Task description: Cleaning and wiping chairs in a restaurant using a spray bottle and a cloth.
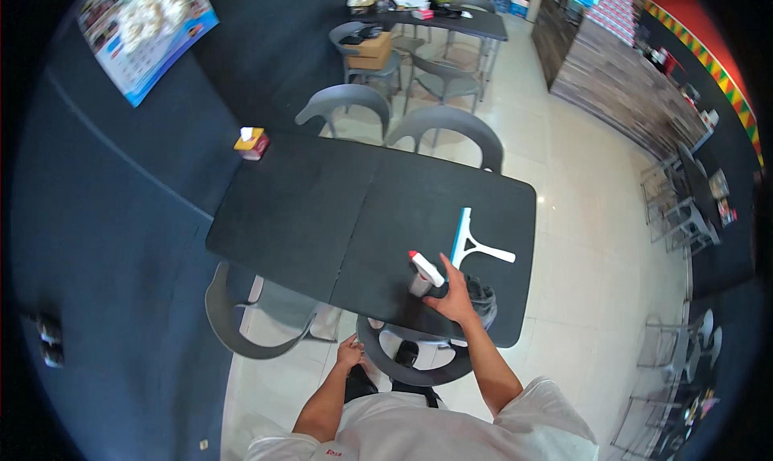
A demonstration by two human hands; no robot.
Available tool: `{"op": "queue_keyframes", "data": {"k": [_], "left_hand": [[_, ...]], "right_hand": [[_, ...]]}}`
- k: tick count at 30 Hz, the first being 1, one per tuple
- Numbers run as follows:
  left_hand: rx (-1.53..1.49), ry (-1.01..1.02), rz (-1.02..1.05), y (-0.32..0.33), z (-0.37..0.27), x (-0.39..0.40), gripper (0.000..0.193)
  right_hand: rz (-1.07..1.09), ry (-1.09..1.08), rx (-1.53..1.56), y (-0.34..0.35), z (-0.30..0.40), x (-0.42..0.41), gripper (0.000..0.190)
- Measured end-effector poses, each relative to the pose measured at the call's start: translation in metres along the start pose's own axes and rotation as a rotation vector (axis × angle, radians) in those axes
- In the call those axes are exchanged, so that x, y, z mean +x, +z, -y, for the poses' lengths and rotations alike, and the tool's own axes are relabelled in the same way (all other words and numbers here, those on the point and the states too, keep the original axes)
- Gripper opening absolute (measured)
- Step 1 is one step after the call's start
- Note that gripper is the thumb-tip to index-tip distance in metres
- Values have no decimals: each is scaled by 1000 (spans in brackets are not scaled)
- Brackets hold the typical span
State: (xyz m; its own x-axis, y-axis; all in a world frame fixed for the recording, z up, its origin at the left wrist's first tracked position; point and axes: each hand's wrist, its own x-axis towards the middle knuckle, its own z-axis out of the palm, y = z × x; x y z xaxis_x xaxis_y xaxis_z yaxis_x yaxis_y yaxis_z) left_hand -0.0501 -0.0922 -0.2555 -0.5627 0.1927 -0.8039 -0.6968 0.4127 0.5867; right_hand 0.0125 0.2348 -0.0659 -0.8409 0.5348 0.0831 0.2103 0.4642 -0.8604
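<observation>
A black folding table (302,201) stands before me. My right hand (452,298) is over its near right part, thumb and fingers spread beside a spray bottle (421,284) with a white trigger head and red nozzle; whether the fingertips touch it I cannot tell. Just beyond the hand lies a white squeegee (480,248) with a blue blade edge. A dark grey cloth or bag (483,303) sits partly behind my right wrist. My left hand (350,352) hangs low at the table's near side, by the backrest of a grey chair (386,364); its fingers are partly hidden.
A tissue box (252,144) stands at the table's far left corner. Grey chairs (453,123) line the far side, and another chair (223,316) is at the near left. A dark wall (121,219) runs along the left. Farther off are a second table (483,26) and a wood-panelled counter (610,74).
</observation>
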Motion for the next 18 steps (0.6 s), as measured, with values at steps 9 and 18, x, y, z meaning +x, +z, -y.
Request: {"op": "queue_keyframes", "data": {"k": [9,18], "left_hand": [[407,313,-526,-78,-14,-20,60],[1063,242,-240,-235,-4,-51,56]], "right_hand": [[-131,-93,-115,68,-9,18,55],[-258,-78,13,124,56,3,63]]}}
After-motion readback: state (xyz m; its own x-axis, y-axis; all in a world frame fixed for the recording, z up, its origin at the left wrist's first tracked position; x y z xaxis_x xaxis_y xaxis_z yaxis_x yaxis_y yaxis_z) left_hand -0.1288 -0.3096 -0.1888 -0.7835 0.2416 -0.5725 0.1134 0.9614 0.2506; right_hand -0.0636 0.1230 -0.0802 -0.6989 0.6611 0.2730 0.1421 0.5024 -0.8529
